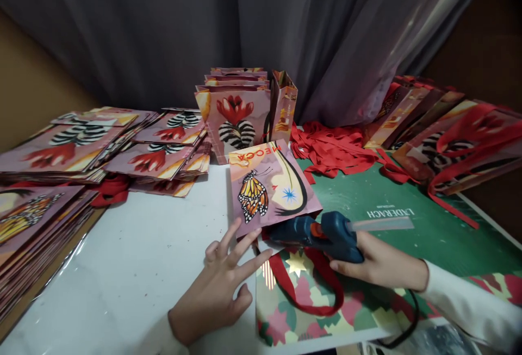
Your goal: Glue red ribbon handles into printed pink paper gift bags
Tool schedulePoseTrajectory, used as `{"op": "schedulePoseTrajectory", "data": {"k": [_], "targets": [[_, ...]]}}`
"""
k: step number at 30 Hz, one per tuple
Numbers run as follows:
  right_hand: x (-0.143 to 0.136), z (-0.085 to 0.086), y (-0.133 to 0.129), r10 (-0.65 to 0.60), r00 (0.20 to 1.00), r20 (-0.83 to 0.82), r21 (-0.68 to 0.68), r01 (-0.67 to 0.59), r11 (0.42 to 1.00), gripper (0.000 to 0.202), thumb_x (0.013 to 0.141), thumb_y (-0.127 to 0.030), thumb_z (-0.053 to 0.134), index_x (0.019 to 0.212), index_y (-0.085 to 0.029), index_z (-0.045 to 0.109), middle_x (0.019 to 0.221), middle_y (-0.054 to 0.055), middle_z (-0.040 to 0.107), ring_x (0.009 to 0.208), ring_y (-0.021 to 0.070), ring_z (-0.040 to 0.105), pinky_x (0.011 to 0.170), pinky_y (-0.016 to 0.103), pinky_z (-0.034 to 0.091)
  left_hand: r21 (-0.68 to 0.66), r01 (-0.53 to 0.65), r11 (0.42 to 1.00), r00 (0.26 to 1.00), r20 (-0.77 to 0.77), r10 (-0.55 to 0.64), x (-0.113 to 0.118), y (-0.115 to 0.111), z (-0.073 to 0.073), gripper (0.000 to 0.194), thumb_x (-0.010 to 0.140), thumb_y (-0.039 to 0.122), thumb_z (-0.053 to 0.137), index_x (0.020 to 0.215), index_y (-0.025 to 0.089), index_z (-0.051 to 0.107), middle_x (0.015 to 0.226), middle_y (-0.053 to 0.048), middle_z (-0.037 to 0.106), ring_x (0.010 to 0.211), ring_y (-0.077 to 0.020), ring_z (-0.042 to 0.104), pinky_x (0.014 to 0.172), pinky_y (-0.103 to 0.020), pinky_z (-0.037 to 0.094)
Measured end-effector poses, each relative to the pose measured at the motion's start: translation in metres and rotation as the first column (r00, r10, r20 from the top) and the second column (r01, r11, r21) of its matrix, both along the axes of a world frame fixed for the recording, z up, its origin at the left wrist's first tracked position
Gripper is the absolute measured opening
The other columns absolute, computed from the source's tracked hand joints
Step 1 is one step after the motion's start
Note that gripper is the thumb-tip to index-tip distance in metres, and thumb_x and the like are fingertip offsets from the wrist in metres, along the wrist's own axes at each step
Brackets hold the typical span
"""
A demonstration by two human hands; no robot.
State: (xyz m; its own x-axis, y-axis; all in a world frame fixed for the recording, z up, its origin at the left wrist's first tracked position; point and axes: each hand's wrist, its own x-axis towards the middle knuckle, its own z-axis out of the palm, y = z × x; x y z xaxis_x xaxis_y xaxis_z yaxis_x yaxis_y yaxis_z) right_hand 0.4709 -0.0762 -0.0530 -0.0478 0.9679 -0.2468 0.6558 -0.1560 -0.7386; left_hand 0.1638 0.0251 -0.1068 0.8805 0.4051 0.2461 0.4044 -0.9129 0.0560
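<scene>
Right hand wraps tight around the blue glue gun, nozzle aimed left at the near edge of the butterfly bag lying flat mid-desk. Left hand is released, fingers spread, tips touching that bag's near-left corner. Red ribbon handle loops just below.

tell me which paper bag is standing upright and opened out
The flower-print bag behind the flat butterfly bag; the bags in the stacks on both sides lie folded flat.

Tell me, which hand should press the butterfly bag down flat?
Probably the left hand: its spread fingers already reach the butterfly bag at its near edge, and its grip is empty. The right hand is wrapped around the blue glue gun.
</scene>
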Motion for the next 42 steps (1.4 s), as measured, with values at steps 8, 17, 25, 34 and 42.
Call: {"op": "schedulePoseTrajectory", "data": {"k": [8,17,25,34,42], "targets": [[-0.006,-0.005,-0.002,-0.035,0.999,-0.021,-0.001,0.035,0.999,0.036,0.075,-0.051,0.066,0.088,-0.018,0.068,0.07,0.001,0.062,0.068,0.0185,0.058,0.06,0.026,0.053,-0.042,0.002,0.999,1.0,0.006,-0.002,0.0,-0.001,0.003,0.081,0.064,0.008,0.049,0.14,0.037,0.044,0.154,-0.005,0.028,0.144,-0.0405,0.006,0.087,-0.047,0.037],[0.0,-0.004,-0.008,-0.071,0.996,0.046,-0.019,0.072,0.997,0.039,0.075,-0.051,0.067,0.095,-0.018,0.068,0.074,0.003,0.065,0.072,0.0204,0.062,0.063,0.028,0.055,-0.103,-0.013,0.995,1.0,0.001,0.014,0.001,-0.002,0.002,0.082,0.066,0.009,0.05,0.142,0.039,0.041,0.156,-0.001,0.026,0.143,-0.0415,0.011,0.089,-0.048,0.037],[0.004,0.005,-0.011,-0.078,0.994,0.079,-0.028,0.08,0.996,0.04,0.074,-0.053,0.066,0.094,-0.018,0.068,0.069,0.001,0.063,0.068,0.0205,0.061,0.061,0.028,0.055,-0.133,-0.01,0.991,1.0,-0.008,0.01,0.001,-0.001,0.002,0.082,0.066,0.01,0.051,0.142,0.038,0.041,0.156,-0.002,0.027,0.143,-0.042,0.011,0.089,-0.049,0.036],[0.006,0.013,-0.012,-0.105,0.98,0.171,-0.05,0.115,0.992,0.041,0.072,-0.057,0.065,0.087,-0.019,0.067,0.068,0.002,0.061,0.062,0.0194,0.057,0.054,0.028,0.054,-0.145,-0.004,0.989,1.0,-0.001,0.004,0.001,-0.001,0.0,0.076,0.071,0.015,0.053,0.142,0.037,0.04,0.158,0.0,0.022,0.143,-0.0425,0.012,0.09,-0.048,0.035],[0.014,0.016,-0.014,-0.101,0.947,0.306,-0.068,0.127,0.99,0.047,0.073,-0.064,0.058,0.083,-0.018,0.064,0.067,0.004,0.059,0.065,0.0222,0.059,0.054,0.031,0.055,-0.126,-0.014,0.992,1.0,0.012,0.016,0.004,-0.003,0.002,0.071,0.072,0.015,0.051,0.138,0.036,0.044,0.159,0.002,0.019,0.145,-0.0377,0.008,0.09,-0.047,0.037]]}}
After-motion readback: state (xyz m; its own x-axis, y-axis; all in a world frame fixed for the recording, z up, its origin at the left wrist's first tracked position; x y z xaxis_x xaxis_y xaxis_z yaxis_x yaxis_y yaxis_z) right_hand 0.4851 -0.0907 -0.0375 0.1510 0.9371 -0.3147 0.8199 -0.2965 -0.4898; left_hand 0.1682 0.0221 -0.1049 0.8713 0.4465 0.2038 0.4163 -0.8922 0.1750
